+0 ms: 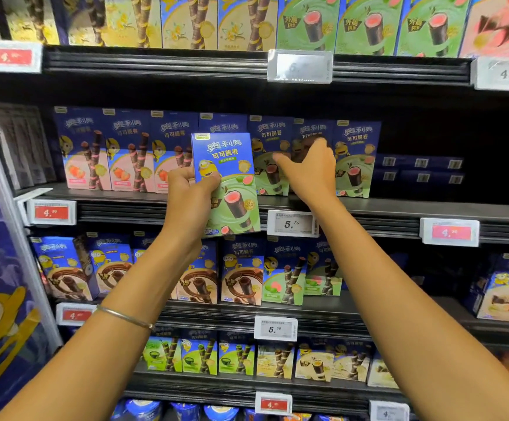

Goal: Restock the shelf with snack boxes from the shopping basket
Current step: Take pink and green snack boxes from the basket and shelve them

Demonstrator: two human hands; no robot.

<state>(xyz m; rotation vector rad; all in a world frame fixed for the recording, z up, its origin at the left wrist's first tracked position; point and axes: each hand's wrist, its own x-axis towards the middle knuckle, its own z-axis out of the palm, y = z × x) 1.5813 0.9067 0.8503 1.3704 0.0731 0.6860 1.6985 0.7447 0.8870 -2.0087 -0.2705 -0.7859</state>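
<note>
Centre frame, the person's left hand (191, 192) grips a snack box (228, 180), thumb across the front near the yellow cartoon figure and fingers wrapped behind its left edge. The box is blue on top and green below, with a pink-filled wafer roll printed on it. It is held upright with a slight tilt, in front of the edge of the middle shelf (429, 209) and not resting on it. Its lower corner hangs just left of the white price tag (292, 223).

The right hand (308, 171) reaches further in, right of centre, and lies against the row of matching green boxes (357, 159) standing on that shelf. The thumb juts out towards the left. The fingers bend forward over a box front, and I cannot tell whether they grip it or only touch it.

Left of the held box, pink strawberry boxes (87, 153) stand side by side on the same shelf. At the right of it, dark flat boxes (420, 169) are stacked low at the back. The shelf below carries brown chocolate boxes (241, 276). A thin metal bangle (125, 316) circles the left forearm, at the lower left of the frame.
</note>
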